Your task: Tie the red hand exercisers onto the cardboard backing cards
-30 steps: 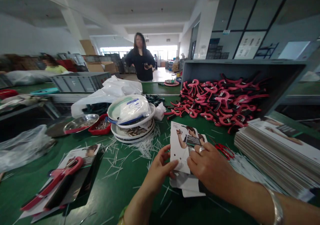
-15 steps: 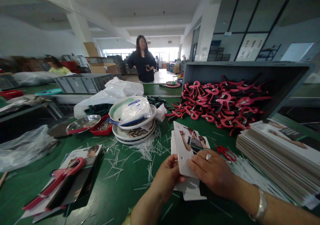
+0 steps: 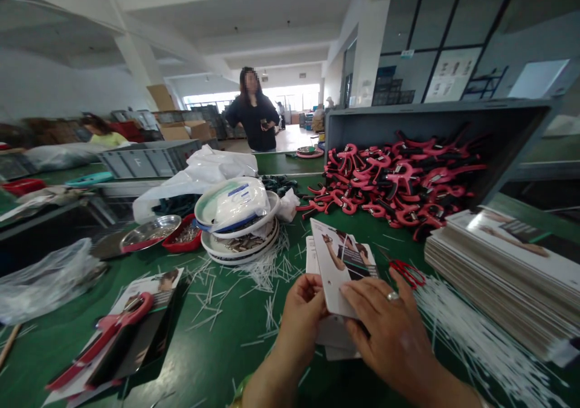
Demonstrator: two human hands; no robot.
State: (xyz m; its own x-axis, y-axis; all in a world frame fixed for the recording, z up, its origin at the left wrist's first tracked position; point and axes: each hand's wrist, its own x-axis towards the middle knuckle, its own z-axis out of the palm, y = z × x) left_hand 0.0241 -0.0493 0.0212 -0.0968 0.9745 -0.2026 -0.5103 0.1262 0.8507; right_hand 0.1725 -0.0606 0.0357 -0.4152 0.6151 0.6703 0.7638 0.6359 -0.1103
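Note:
A printed card point(image 3: 333, 269) stands tilted above other cards on the green table. My left hand point(image 3: 304, 311) grips its lower left edge, fingers curled behind it. My right hand point(image 3: 389, 323), with a ring, lies over the card's lower right part, its fingers spread. A white tie shows across the card's printed face. Just right of the hands are red-handled scissors point(image 3: 408, 273) and a heap of white ties point(image 3: 471, 329). A tall stack of cards point(image 3: 493, 281) stands at the right.
A grey crate point(image 3: 435, 110) on its side spills pink-and-black clamps point(image 3: 385, 184). Stacked bowls point(image 3: 240, 245) and a red tray point(image 3: 183, 236) sit left of centre. Carded clamps point(image 3: 113, 335) lie at left. A person point(image 3: 254, 115) stands beyond the table.
My right hand has shifted slightly right and down on the card, its fingers more spread. More of the white ties show beside it. The whole view has shifted a little.

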